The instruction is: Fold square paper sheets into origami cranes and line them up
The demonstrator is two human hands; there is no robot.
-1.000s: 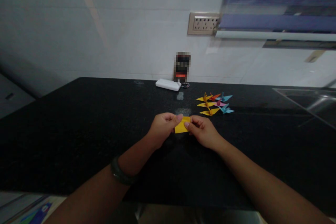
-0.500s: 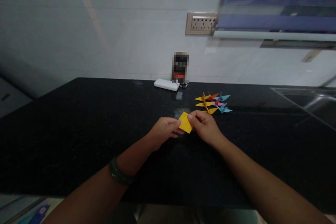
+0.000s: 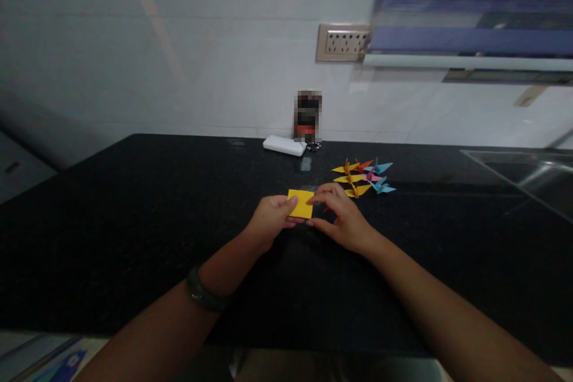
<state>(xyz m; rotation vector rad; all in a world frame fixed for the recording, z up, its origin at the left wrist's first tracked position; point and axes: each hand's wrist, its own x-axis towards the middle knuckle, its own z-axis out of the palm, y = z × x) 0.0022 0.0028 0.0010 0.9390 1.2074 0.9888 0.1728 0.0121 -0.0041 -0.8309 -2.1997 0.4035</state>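
Note:
A small yellow square of origami paper (image 3: 301,205) is pinched by my left hand (image 3: 271,219), thumb on top and fingers beneath. My right hand (image 3: 344,221) is at the paper's right edge, its thumb and fingers apart and a fingertip touching or nearly touching the paper. Just beyond my right hand stand several folded paper cranes: yellow ones (image 3: 350,179), an orange one (image 3: 363,166), a pink one (image 3: 372,176) and blue ones (image 3: 382,187).
The black countertop (image 3: 156,209) runs back to a tiled wall. A white power bank-like block (image 3: 284,145) lies near the wall beside a blurred upright object (image 3: 308,116). A sink (image 3: 532,173) is at the right, and a wall socket (image 3: 344,42) is above.
The yellow paper has turned from a diamond angle to nearly square-on and shifted left. My right hand has released its pinch and its fingers have spread.

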